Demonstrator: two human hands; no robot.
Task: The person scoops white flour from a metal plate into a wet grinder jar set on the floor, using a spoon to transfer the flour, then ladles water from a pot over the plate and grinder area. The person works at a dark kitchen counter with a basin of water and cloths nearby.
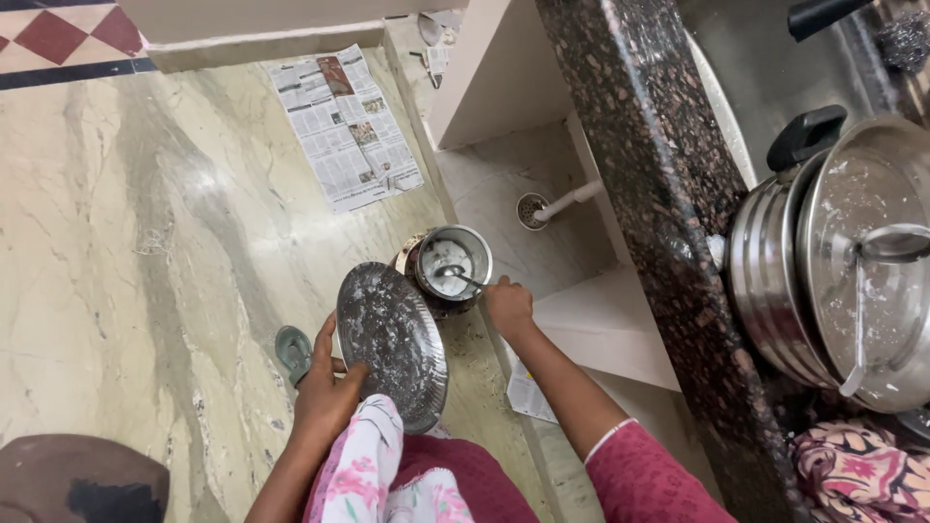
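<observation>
At frame centre, my left hand (325,392) grips a soiled steel plate (392,344) tilted over the floor; my right hand (508,305) pinches a spoon (457,276) inside a steel cup (453,261), seemingly scraping residue.

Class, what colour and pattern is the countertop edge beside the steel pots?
Dark brown-black speckled granite countertop edge, clearest in the head view.

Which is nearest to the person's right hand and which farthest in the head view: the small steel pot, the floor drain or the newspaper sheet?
From the right hand:
1. Small steel pot, just to its left on the floor; the hand seems to hold the spoon in it.
2. Floor drain, above the hand, by the white pipe.
3. Newspaper sheet, far up on the marble floor.
</observation>
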